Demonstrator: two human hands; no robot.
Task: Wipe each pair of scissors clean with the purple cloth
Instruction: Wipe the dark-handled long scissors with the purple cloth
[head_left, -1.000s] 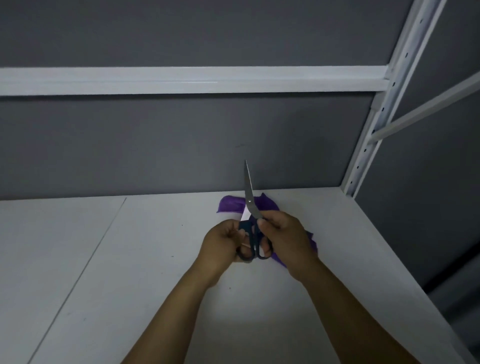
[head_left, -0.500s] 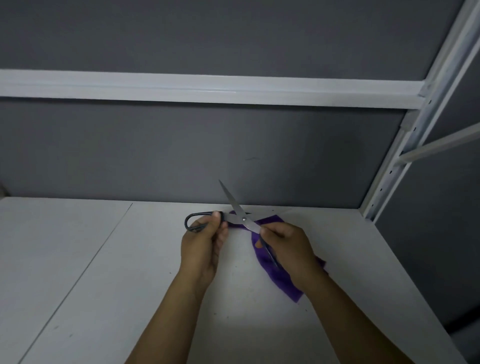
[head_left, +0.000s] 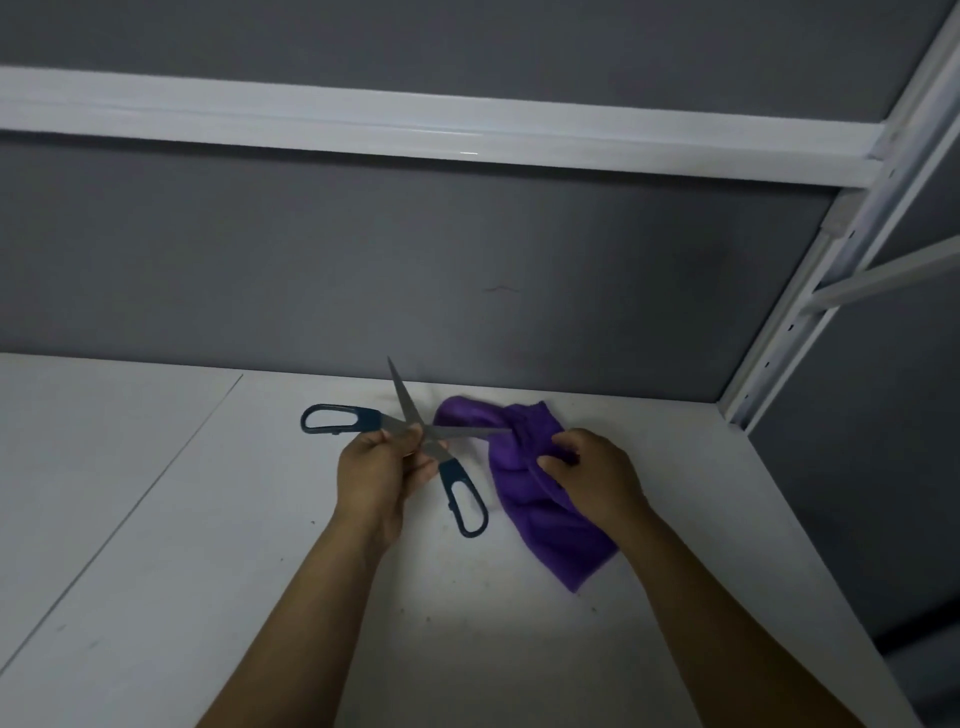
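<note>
My left grip (head_left: 379, 467) pinches the scissors (head_left: 467, 431) right at the middle, where the two blades cross. That way the blades are spread wide and I can reach each one. One blade points up and away. The other points sideways, with its tip at the purple cloth (head_left: 524, 499). My right grip (head_left: 592, 473) holds that cloth bunched up over the white desk (head_left: 156, 519), ready, I think, to rub along the sideways blade. The sharp tip is near my fingers, so go slow.
</note>
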